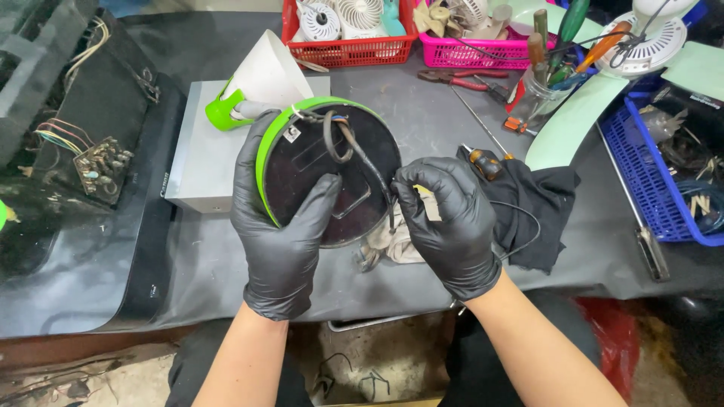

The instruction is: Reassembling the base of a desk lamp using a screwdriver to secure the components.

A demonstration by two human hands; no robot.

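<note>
on the crowded grey bench (226, 249), left hand (280, 226) grips the round base (332, 177).

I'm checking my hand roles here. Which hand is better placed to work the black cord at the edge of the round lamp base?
Probably the right hand: its fingers pinch the black cord at the base's edge. The left hand is busy gripping the round base.

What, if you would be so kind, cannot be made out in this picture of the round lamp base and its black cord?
- Head view: the lamp base front side faces away; only its dark underside shows.
- Where the black cord ends: it passes behind the right hand.
- The left hand palm hides the base's left edge.
- The blue crate is cut off by the right edge.
</note>
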